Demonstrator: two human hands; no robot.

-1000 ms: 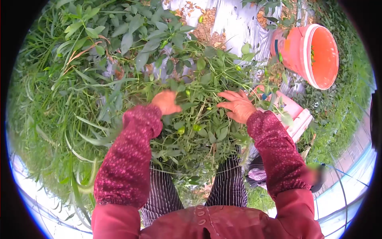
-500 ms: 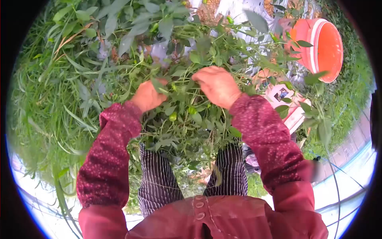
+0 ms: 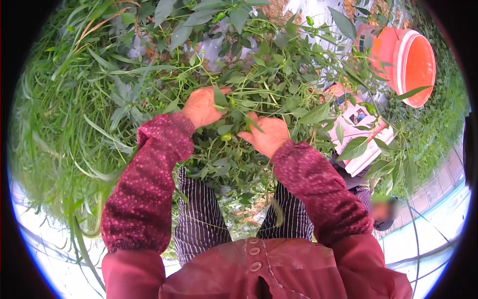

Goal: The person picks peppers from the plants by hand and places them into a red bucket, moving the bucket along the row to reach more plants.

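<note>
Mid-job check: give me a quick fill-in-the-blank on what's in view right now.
1. The left hand and right hand are both among the green ____ of the plant.
2. The bucket is coloured ____.
3. The bucket is on the person's ____ side.
4. The trousers have a ____ pattern.

Missing words: leaves; orange; right; striped.

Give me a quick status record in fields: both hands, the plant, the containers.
left hand: in the plant, fingertips hidden by leaves
right hand: in the foliage close beside it, fingertips hidden
pepper: small, green, between the hands
grip: cannot tell for either hand
bucket: orange, upper right, partly behind leaves
box: pink and white, right of the right hand
</note>
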